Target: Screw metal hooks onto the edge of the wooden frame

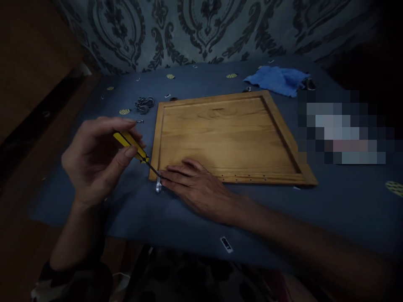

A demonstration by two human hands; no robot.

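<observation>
My left hand [97, 155] is closed around a screwdriver [142, 157] with a yellow and black handle. Its shaft slants down to the right, and the tip meets a small silver metal hook [158, 185] at the near left corner of a framed wooden panel [217, 134]. Flat across the panel's near edge lies my right hand [201, 188], fingers stretched out, the fingertips right beside the hook. Whether they press on the hook is hard to see. Small dark holes run along the near edge, to the right of that hand.
Several metal hooks [145, 105] lie in a pile behind the panel's left side. A crumpled blue cloth [278, 79] rests at the back right of the blue-covered table [176, 218]. A blurred-out patch [343, 128] hides something on the right. Patterned wallpaper [204, 29] rises behind.
</observation>
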